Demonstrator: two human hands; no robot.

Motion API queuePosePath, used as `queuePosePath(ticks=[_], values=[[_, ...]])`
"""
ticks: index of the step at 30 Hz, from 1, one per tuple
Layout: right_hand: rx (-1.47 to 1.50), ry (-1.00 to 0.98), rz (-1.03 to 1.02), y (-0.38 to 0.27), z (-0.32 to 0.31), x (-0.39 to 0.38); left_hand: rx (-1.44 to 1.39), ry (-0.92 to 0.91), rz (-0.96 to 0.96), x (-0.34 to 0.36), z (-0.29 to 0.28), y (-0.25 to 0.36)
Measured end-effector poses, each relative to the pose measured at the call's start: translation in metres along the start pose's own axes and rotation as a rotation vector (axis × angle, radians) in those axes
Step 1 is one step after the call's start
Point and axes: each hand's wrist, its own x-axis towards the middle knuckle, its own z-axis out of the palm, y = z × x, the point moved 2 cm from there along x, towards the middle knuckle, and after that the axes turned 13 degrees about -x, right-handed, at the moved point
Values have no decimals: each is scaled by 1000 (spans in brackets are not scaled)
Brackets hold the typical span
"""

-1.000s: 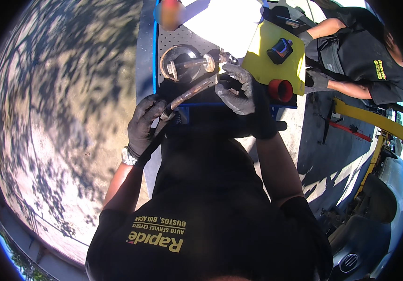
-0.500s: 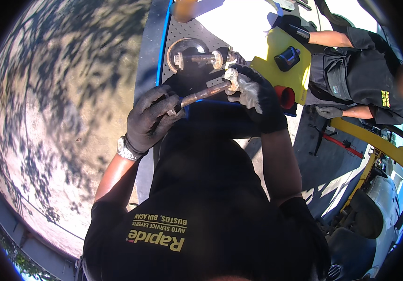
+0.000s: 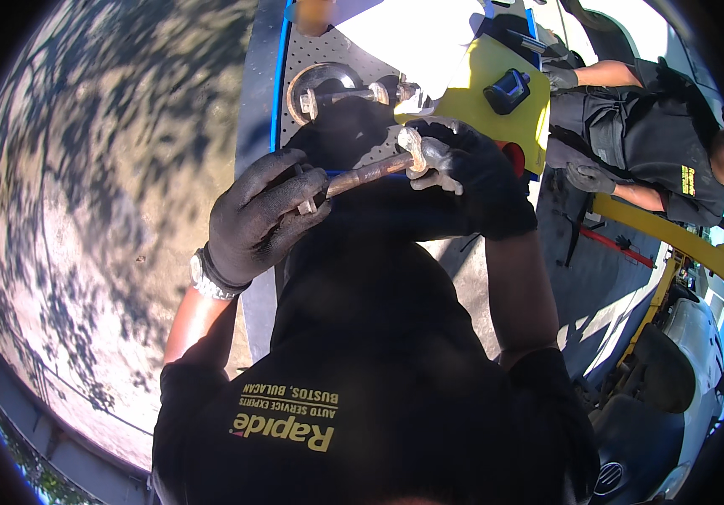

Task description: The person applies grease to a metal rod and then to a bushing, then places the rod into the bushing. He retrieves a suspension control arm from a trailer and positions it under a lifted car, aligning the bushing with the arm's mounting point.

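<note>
I hold a long rusty metal bolt (image 3: 368, 174) level between both gloved hands, in front of my chest. My left hand (image 3: 261, 217), in a black glove with a wristwatch, grips its near end. My right hand (image 3: 465, 171), also gloved, pinches the light metal head at the far end. Just beyond, on a perforated grey tray (image 3: 316, 59), lies a round metal ring part with a second bolt (image 3: 338, 93) through it.
A yellow box (image 3: 497, 118) with a dark blue device and a red cap sits right of the tray. Another person in dark clothes and gloves (image 3: 631, 135) works at the right beside yellow vehicle framing (image 3: 665, 231). Sun-dappled concrete ground (image 3: 84, 210) spreads to the left.
Both hands with the bolt have come nearer to me and lower in the picture. The bolt has tilted closer to level. The other person's hands have shifted right.
</note>
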Motion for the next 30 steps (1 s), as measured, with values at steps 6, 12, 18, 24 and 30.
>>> queuePosePath(ticks=[6,12,18,24,30], values=[[-997,171,-534,-22,-4,-1,-517,218,-65,-1,27,-33],[-1117,248,-343,-37,-4,-16,-716,279,-169,-6,36,-29],[-1077,206,-660,-54,-2,-12,-949,229,-464,7,24,-24],[-1201,118,-790,-53,-1,-13,-1299,150,-908,10,15,-17],[-1089,148,-822,-51,-1,-21,-1309,217,-934,3,27,-2]])
